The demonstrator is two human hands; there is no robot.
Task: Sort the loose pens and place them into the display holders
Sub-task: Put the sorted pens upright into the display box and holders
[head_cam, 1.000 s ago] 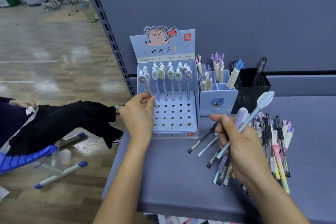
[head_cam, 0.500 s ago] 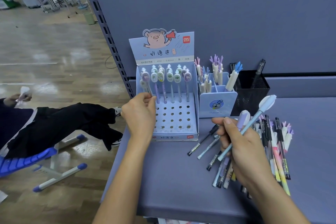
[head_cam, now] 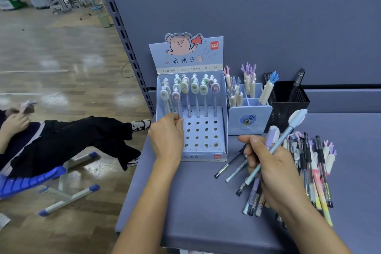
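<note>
**Both hands on pens at the display box**

Nearest, the right hand point(head_cam: 275, 173) has its fingers curled round a pale blue pen point(head_cam: 274, 149) with a white cap, which slants up and to the right. A purple-capped pen point(head_cam: 271, 134) stands in the same grip, just beside the thumb. Under and to the right of this hand the loose pens point(head_cam: 315, 173) lie in a heap on the grey-blue table point(head_cam: 185, 202), and a few dark ones fan out to the left of the wrist.

Further in, the left hand point(head_cam: 167, 138) pinches with thumb and fingertips the shaft of a pen with a purple oval top point(head_cam: 176, 97), at the left side of the display box point(head_cam: 206, 156). The fingers hide its lower end, so whether it sits in a hole cannot be told. More oval-topped pens stand in the back rows, and the front holes are open.

Right of the box a blue pen pot point(head_cam: 250, 119) holds hand-topped pens, with a black mesh pot point(head_cam: 288, 101) beside it.

The header card point(head_cam: 185, 55) shows a pig with a megaphone, a red "deli" logo, "A532" and "0.35mm".

Off the table to the left, a person point(head_cam: 61, 138) sits on a blue chair point(head_cam: 24, 181).
</note>
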